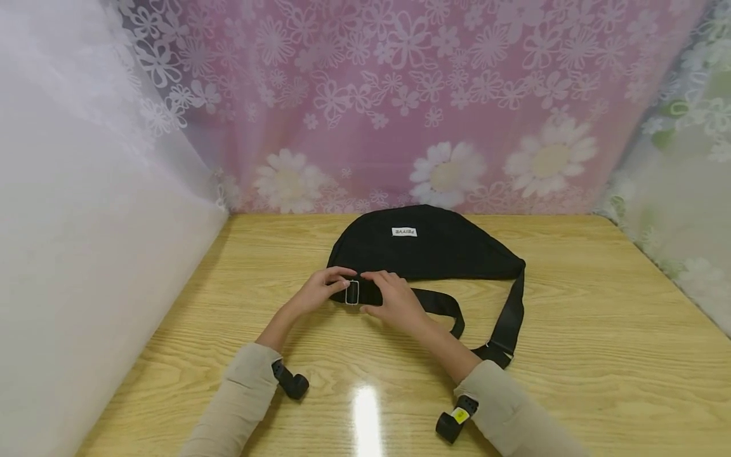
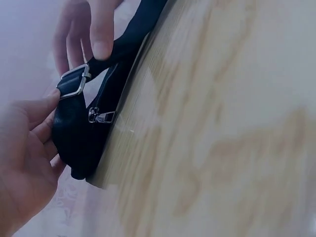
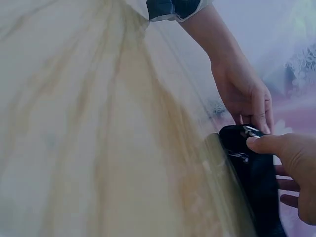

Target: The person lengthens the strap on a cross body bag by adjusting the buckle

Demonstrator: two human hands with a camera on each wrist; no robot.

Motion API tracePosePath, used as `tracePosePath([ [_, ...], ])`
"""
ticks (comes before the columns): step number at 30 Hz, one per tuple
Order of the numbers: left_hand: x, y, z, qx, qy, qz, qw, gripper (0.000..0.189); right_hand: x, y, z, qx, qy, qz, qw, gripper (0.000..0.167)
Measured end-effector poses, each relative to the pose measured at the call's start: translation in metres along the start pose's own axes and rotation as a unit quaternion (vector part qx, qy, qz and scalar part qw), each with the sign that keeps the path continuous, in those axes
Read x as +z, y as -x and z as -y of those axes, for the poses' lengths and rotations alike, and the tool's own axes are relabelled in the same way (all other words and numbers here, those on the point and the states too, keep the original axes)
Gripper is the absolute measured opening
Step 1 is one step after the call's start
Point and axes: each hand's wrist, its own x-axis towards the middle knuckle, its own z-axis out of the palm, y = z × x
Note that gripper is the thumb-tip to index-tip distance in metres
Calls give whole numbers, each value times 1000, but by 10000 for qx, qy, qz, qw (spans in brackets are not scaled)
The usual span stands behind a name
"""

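A black waist bag (image 1: 457,254) with a small white label lies at the back of the table. Its black strap (image 1: 436,301) carries a silver rectangular slider buckle (image 1: 352,292) near the bag's left end. Thumb and fingers of my left hand (image 1: 316,293) pinch the strap at the buckle's left side. On the other side, my right hand (image 1: 396,304) holds the strap between thumb and fingers. In the left wrist view a metal zipper pull (image 2: 102,116) hangs on the bag just below the buckle (image 2: 74,81). The right hand's fingertips are partly hidden behind the strap.
The strap loops round to the right, where a second adjuster (image 1: 498,350) lies on the wooden table (image 1: 599,330). Behind the bag hangs a pink flowered curtain (image 1: 365,127). A white sheet (image 1: 103,209) borders the left side.
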Motion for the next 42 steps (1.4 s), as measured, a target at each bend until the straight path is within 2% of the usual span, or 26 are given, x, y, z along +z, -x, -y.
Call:
tracePosePath([
  [5,4,-1,2,119,159,-173,9997,26,12,1,-5,-92,246,-286,9992,55],
  [6,5,1,-2,143,149,-195,9996,25,14,2,-6,-111,270,-314,9991,54],
  [8,7,4,-9,161,34,-234,9996,24,16,3,-7,-150,273,-388,9988,50],
  [12,12,13,-1,280,-494,-521,9970,30,18,4,-9,-106,209,-416,9989,48],
  [15,16,14,16,661,-1154,-622,9892,49,19,4,-10,-36,125,-434,9990,48],
  [17,17,15,17,932,-1608,-600,9807,58,21,5,-12,-29,74,-441,9990,48],
  [20,18,17,18,1237,-2095,-673,9676,63,22,6,-12,-7,15,-400,9992,49],
  [26,20,18,15,1625,-2528,-750,9508,66,23,8,-12,109,-84,-397,9991,49],
  [32,19,18,16,1698,-2728,-800,9436,64,26,8,-13,127,-156,-412,9989,49],
  [36,20,19,17,1770,-2720,-830,9422,65,27,9,-13,97,-165,-401,9990,49],
  [42,20,18,18,1527,-2464,-835,9534,62,26,8,-14,139,-256,-423,9987,50],
])
